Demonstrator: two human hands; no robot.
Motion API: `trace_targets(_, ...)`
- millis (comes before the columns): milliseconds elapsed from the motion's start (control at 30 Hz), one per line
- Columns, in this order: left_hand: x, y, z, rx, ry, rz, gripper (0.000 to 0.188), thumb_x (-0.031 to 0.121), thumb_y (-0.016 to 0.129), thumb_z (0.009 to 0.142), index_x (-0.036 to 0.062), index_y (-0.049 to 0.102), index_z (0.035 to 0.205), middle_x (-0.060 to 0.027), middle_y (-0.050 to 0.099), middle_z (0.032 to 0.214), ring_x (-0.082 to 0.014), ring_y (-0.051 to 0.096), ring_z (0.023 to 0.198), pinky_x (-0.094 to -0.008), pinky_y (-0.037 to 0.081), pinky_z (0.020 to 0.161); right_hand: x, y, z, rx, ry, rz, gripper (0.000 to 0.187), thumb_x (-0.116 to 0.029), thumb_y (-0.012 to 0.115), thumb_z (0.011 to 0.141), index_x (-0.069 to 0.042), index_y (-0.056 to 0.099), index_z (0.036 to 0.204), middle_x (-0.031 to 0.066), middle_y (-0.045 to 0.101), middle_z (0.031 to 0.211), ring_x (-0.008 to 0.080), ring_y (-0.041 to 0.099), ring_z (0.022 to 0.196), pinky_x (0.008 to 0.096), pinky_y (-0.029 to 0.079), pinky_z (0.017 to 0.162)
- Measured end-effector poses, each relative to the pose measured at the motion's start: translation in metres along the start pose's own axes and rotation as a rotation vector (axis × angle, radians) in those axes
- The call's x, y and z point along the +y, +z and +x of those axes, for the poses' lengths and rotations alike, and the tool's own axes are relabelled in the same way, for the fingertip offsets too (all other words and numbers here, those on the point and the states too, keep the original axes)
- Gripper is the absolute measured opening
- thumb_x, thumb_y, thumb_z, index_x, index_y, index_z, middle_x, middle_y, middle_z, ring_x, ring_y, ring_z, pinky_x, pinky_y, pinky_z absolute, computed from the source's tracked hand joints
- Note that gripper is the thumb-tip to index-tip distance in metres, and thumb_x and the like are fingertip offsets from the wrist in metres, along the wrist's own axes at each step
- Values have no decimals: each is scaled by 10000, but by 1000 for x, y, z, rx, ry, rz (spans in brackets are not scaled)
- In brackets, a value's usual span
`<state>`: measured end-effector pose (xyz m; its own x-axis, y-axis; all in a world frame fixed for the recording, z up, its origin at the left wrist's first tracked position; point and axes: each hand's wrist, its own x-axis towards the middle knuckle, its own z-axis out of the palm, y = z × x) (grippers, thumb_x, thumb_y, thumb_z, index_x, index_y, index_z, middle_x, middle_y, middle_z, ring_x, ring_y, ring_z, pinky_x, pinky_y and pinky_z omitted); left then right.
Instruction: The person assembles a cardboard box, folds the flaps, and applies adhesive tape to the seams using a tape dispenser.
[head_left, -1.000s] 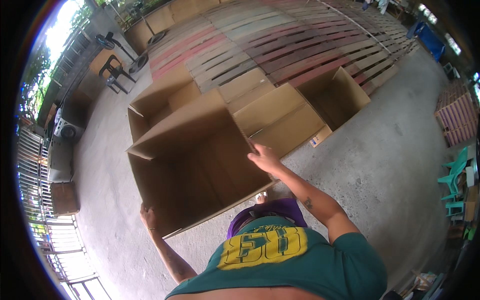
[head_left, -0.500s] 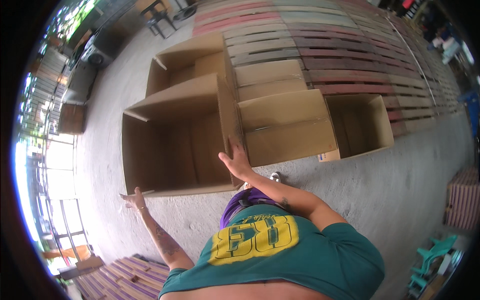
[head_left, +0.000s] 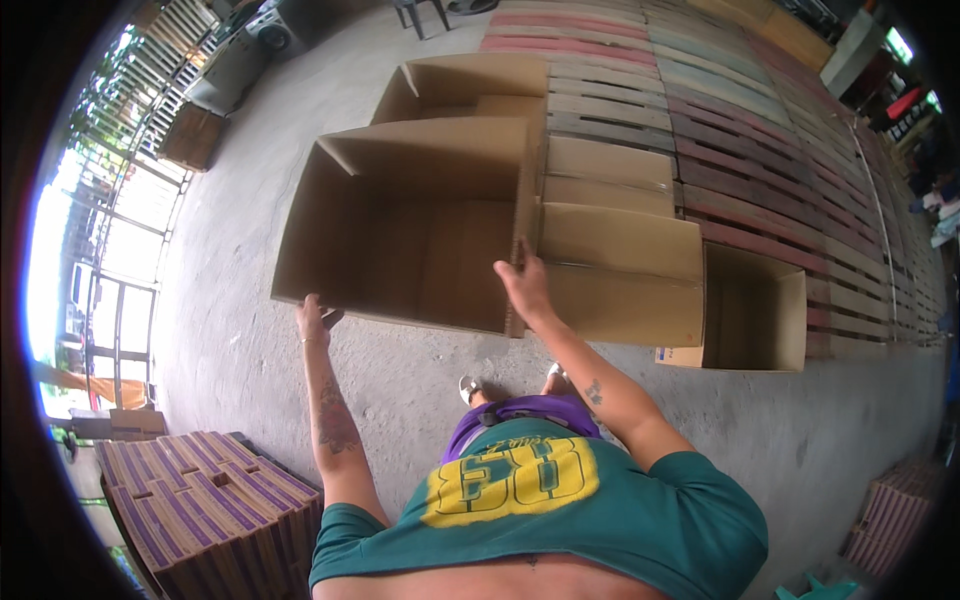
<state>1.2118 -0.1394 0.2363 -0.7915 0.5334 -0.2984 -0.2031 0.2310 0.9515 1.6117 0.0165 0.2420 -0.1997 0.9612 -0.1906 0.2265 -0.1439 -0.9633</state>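
Observation:
A large open-topped cardboard box (head_left: 420,225) is in front of me, its inside facing up toward me. My left hand (head_left: 314,322) is closed on its near left corner, with the fingers partly hidden under the rim. On its right wall, near the front corner, my right hand (head_left: 527,290) grips the edge, with the thumb toward the inside. Right beside that wall lies a cardboard box with its top covered by flaps (head_left: 620,290). Behind the large box stands another open cardboard box (head_left: 470,78).
A second box with closed flaps (head_left: 610,175) and a smaller open box (head_left: 755,310) stand on the right. Wooden pallets (head_left: 720,130) spread beyond them. Flattened, stacked cardboard (head_left: 200,490) is at my lower left. A grey concrete floor (head_left: 240,240) runs along the left.
My view has swung left and down. The large box has tilted, its near edge now farther from my body; both hands have stayed on it. My left hand has moved up with its corner.

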Motion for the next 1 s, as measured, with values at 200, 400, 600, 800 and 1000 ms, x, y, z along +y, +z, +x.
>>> trace_targets(200, 25, 35, -3, -141, 6, -65, 264, 171, 541, 828, 29, 534, 1050, -82, 472, 949, -232, 524, 807, -443, 607, 595, 14, -5, 24, 100, -47, 132, 570, -350, 643, 817, 24, 547, 1236, 176, 630, 1080, 283, 569, 1055, 369, 411, 951)
trace_targets(400, 27, 33, 2, -108, -135, -161, 614, 192, 625, 827, 29, 198, 1236, -210, 433, 1179, -337, 622, 771, -406, 589, 561, 20, -18, 37, 147, 4, 64, 469, -303, 658, 816, 40, 591, 1128, 124, 631, 1068, 224, 568, 974, 340, 426, 882)
trace_targets(600, 23, 14, 6, -63, -175, -134, 711, 112, 588, 822, 39, 46, 1276, -211, 482, 1012, -265, 609, 714, -423, 594, 585, 7, -13, 23, 38, 135, 154, 456, -215, 618, 839, 26, 530, 1216, 125, 593, 1138, 223, 559, 1039, 345, 433, 924)
trace_targets(800, 39, 11, -13, -39, -208, -2, 838, 280, 642, 819, 83, 72, 1401, -255, 496, 1174, -338, 604, 944, -466, 604, 649, -10, -9, 41, 240, -44, -229, 480, -224, 580, 890, 31, 476, 1283, 183, 519, 1277, 288, 495, 1175, 385, 387, 994)
trace_targets(1000, -35, -60, 4, -148, -58, 29, 404, 379, 464, 968, 31, 542, 1158, -85, 591, 859, -184, 604, 826, -334, 493, 678, -81, 82, 92, 322, -480, -632, 502, -237, 595, 906, -22, 461, 1339, 198, 468, 1348, 350, 425, 1256, 421, 328, 1053)
